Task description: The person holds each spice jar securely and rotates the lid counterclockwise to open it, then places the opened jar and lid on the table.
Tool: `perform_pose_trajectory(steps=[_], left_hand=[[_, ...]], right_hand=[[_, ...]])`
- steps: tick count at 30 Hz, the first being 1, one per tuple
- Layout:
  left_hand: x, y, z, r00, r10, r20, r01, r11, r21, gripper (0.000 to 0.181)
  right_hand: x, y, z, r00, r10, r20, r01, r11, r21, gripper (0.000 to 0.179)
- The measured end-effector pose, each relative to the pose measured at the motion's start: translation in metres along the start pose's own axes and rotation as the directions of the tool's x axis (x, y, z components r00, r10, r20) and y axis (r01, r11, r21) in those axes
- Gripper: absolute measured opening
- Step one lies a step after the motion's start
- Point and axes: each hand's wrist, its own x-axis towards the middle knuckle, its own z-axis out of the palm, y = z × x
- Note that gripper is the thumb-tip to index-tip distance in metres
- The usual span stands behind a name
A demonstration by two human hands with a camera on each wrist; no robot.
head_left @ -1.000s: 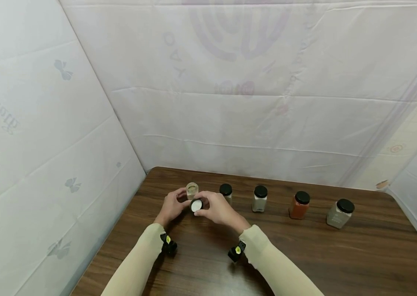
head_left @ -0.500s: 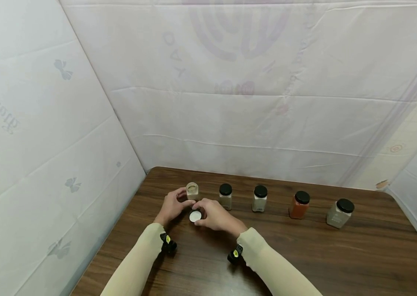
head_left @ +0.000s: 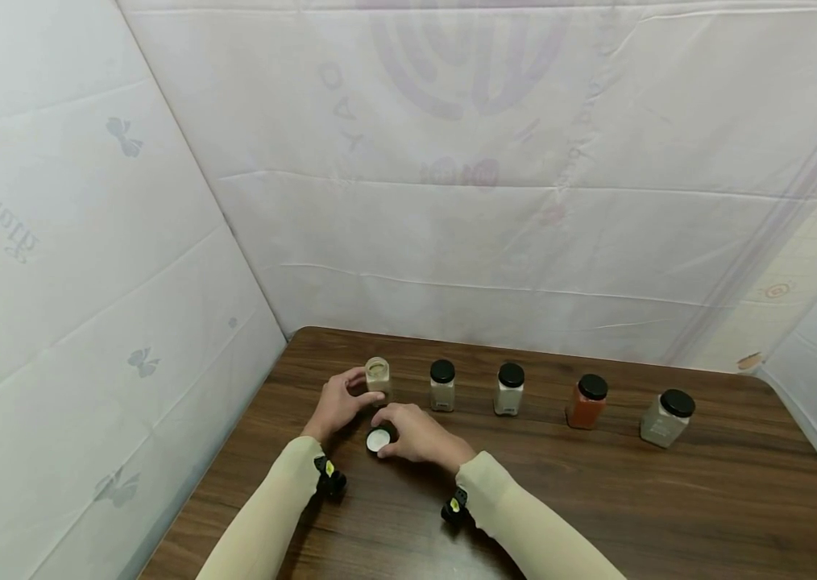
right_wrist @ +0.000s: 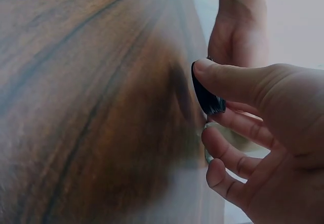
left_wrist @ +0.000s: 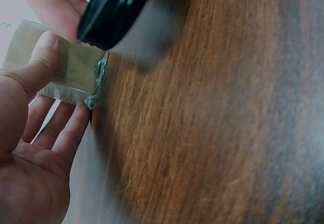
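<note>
An uncapped glass jar [head_left: 379, 381] of pale powder stands upright at the left of the row. My left hand [head_left: 338, 404] holds it, thumb on the near side and fingers round the other, as the left wrist view shows with the jar [left_wrist: 77, 67]. My right hand [head_left: 417, 433] pinches a black lid [head_left: 378, 440] by its rim between thumb and fingers, white inner face up. In the right wrist view the lid [right_wrist: 206, 93] is held just above the table, apart from it, over its dark reflection.
To the right stand several black-capped jars: two with pale contents [head_left: 442, 387] [head_left: 508, 391], an orange-red one [head_left: 586, 402] and a greyish one [head_left: 665, 419]. The brown wooden table [head_left: 727, 499] meets white cloth walls [head_left: 408, 234] behind and at the left.
The right hand has moved toward the person and slightly left, lowering the lid away from the jar toward the table. The left hand has stayed at the jar.
</note>
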Motion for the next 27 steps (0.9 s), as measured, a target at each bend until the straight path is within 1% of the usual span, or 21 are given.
perform_pose_trajectory(steps=[4, 9, 15, 21, 27], left_hand=[[-0.0002, -0.0008, -0.0005, 1.0, 0.004, -0.001, -0.004, 1.0, -0.003, 0.051], [-0.0003, -0.0012, -0.0005, 1.0, 0.0, -0.006, 0.0, 1.0, -0.002, 0.053], [0.0001, -0.001, -0.0005, 1.0, -0.007, 0.002, 0.007, 1.0, -0.002, 0.054], [-0.0004, -0.0002, -0.0014, 1.0, -0.006, 0.001, 0.006, 1.0, 0.002, 0.052], [-0.0012, -0.0003, -0.0007, 1.0, -0.004, 0.012, 0.004, 1.0, -0.001, 0.052]], right_hand=[[0.0005, -0.0019, 0.0023, 1.0, 0.002, 0.014, -0.001, 1.0, -0.019, 0.043], [0.0009, -0.0027, 0.0052, 1.0, -0.008, 0.008, 0.008, 1.0, -0.026, 0.042], [0.0012, -0.0029, 0.008, 1.0, -0.006, 0.012, 0.007, 1.0, -0.024, 0.042], [0.002, -0.0024, 0.0089, 1.0, -0.008, 0.008, 0.008, 0.999, -0.037, 0.043], [0.0019, -0.002, 0.0102, 1.0, 0.01, 0.022, -0.009, 0.999, -0.039, 0.044]])
